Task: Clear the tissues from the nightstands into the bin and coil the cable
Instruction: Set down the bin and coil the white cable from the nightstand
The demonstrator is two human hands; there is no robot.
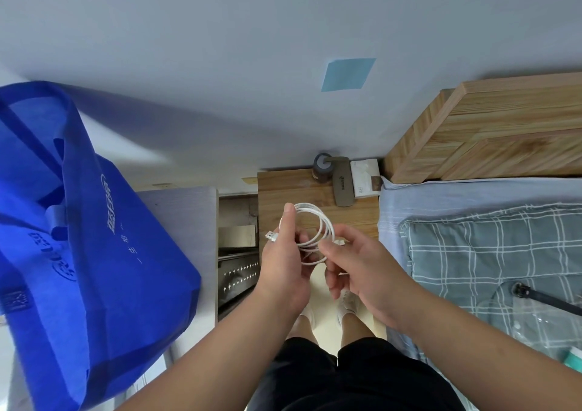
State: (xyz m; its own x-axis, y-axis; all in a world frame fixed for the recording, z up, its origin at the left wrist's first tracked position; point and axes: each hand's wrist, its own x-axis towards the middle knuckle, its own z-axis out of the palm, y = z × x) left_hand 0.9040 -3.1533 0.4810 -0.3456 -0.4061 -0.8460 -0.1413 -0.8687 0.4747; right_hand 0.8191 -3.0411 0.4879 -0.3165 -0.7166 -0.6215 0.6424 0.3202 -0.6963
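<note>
Holding the white cable in loose loops above the nightstand tabletop, the left hand pinches the coil (USB plug jutting left), while the right hand grips its other side beside the bed.

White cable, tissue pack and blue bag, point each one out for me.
white cable [324,221], head view, on the coil's upper right loop.
tissue pack [365,177], head view, on its white top face.
blue bag [104,253], head view, on its printed side.
</note>
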